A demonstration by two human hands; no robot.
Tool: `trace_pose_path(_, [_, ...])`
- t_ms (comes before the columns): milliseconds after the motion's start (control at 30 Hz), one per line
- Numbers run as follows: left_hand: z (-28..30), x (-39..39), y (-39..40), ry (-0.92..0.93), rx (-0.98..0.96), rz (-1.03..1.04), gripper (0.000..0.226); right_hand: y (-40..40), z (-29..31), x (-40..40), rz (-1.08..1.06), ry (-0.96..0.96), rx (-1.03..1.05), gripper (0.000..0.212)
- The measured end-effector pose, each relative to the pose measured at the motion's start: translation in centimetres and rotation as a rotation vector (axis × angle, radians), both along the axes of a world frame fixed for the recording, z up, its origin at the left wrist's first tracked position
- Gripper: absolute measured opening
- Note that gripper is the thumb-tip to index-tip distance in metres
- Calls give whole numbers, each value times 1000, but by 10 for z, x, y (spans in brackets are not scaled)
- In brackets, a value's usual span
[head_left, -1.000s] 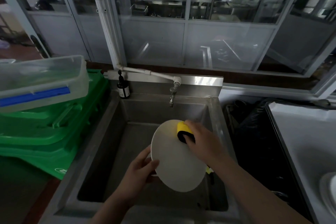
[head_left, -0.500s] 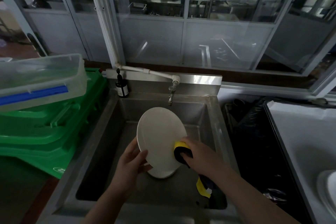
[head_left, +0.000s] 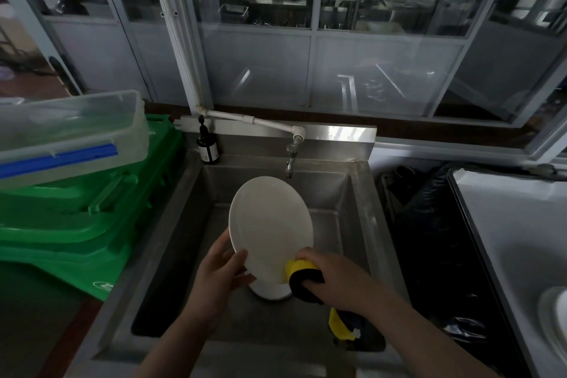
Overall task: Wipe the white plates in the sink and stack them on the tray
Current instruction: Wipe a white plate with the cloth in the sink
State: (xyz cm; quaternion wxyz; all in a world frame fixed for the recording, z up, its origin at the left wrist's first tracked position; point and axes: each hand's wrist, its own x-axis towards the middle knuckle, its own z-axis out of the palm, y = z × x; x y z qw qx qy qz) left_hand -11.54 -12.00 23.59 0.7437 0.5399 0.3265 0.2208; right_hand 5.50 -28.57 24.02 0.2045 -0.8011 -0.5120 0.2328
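Starting at the left edge of the frame, a clear plastic container with a blue clip sits on top of stacked green crates, crowding the sink's left rim. Just right of them, at the back corner, stands a small dark bottle, and the tap hangs over the steel sink near centre, directly above the plate's top edge. My left hand grips the white plate by its lower left rim, thumb on the face, holding it tilted up over the basin. Beneath it, a second white plate lies on the sink floor, mostly hidden. My right hand is curled round a yellow-and-black sponge, pressing it to the plate's lower right edge. A yellow cloth lies under that wrist. A black bin bag and a white counter fill the right side.
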Motion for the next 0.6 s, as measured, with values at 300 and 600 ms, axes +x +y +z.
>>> trace_pose_path(300, [7,2,-6,15,-29,-36,46,18,2,-1,-60,-84,102,39])
trace_pose_path(600, [12,0,-12,5,-42,-110,55,31,5,4,-181,-118,197,36])
